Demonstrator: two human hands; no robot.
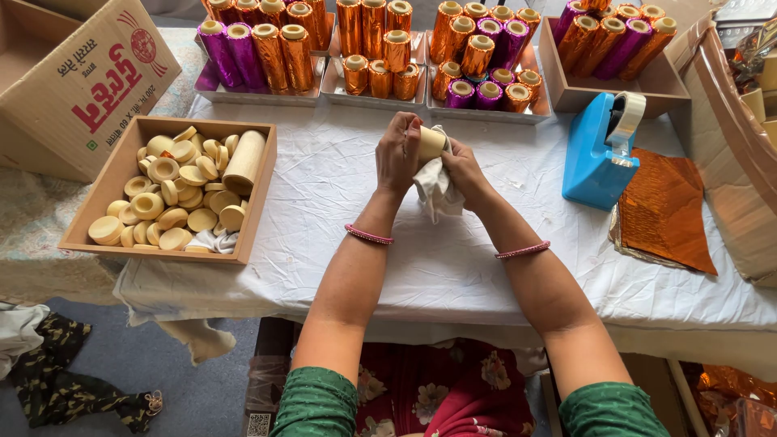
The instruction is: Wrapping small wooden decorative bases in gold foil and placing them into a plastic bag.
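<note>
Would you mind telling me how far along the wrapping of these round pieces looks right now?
Done: trays of foil-wrapped rolls line the table's far edge. In hand: the left hand holds a bare cream cylinder while the right hand presses a white cloth to it. Left: the wooden box holds many unwrapped cream discs; orange foil sheets lie beside the blue tape dispenser.

Head view, the person's own body. Left hand point(398, 154) and right hand point(463, 166): bare, no rings discernible. Each forearm is uncovered from wrist to above the elbow. Left wrist: one thin pink bangle point(368, 235), beaded in texture. Right wrist: a matching pink bangle point(523, 250). Upper arms: short dark green sleeves point(317, 402), finely dotted, ending just above the elbows. Lap: red-maroon garment point(441, 392) printed with pale cream and pink flowers, visible between the two arms at the lower edge.
</note>
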